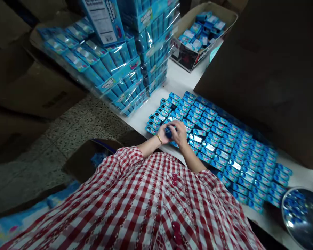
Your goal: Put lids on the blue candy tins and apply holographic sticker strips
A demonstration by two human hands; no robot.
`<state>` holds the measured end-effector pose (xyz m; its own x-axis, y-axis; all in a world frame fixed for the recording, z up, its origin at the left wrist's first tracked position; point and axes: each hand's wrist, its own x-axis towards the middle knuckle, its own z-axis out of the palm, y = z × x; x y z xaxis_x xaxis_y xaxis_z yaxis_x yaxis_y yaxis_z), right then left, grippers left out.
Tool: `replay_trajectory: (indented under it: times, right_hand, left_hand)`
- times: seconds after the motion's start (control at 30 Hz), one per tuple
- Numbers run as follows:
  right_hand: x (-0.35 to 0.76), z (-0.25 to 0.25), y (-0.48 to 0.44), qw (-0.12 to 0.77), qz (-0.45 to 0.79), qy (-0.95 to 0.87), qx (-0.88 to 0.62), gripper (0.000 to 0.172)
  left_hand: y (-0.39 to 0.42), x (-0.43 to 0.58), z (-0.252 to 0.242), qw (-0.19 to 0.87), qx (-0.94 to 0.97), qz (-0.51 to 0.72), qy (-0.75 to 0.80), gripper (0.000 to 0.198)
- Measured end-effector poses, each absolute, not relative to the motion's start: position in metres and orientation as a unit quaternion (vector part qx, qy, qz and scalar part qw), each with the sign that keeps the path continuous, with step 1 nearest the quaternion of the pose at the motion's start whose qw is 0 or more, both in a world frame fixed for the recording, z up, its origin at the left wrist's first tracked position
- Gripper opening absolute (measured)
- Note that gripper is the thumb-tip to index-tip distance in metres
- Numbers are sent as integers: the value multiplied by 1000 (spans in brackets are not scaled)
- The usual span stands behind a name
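Observation:
Both my hands meet over the near-left corner of a wide sheet of small blue boxes [219, 139] laid in rows on the white table [177, 81]. My left hand [163, 134], with a gold bracelet at the wrist, and my right hand [179, 133] are closed together on one small dark blue item [169, 132]. What exactly that item is I cannot make out. The sleeves and front of my red and white checked shirt [146, 205] fill the bottom of the view.
Plastic-wrapped stacks of blue cartons [114, 59] lean at the table's left end. A cardboard box with loose blue boxes [202, 29] stands at the back. A large brown carton [271, 76] looms at right. A metal bowl of blue pieces [301, 211] sits bottom right. Another open box [94, 159] rests on the floor.

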<state>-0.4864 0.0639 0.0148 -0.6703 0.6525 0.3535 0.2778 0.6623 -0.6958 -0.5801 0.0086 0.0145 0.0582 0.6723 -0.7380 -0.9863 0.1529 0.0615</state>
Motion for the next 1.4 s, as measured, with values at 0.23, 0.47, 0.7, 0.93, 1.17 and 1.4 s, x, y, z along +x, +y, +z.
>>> replay_trajectory:
  times: [0.23,0.47,0.7,0.93,1.17,1.4]
  right_hand:
    - [-512,20,68,258,385,-807,-366,26]
    - [-528,16,56,126,305,-905,-268,20]
    - [-538,13,97,224,655,-585,-422,27]
    - [-542,-8,132,209,759,-401,-468,27]
    - [-578,-16,174,153,667,-563,-463,24]
    - [-666,-6,206,-89,210,-897,-380,24]
  left_hand:
    - [7,-636,11,704,-245,599,292,30]
    - [12,-654,8,661,-297,613,316,32]
    - [20,-673,2,653,-291,636,289,20]
    - [20,-685,-13,682,-251,572,382,12]
    - [-5,-713,-21,624,-276,619,389,12]
    - [-25,-721,-14,596,-290,641,387,13]
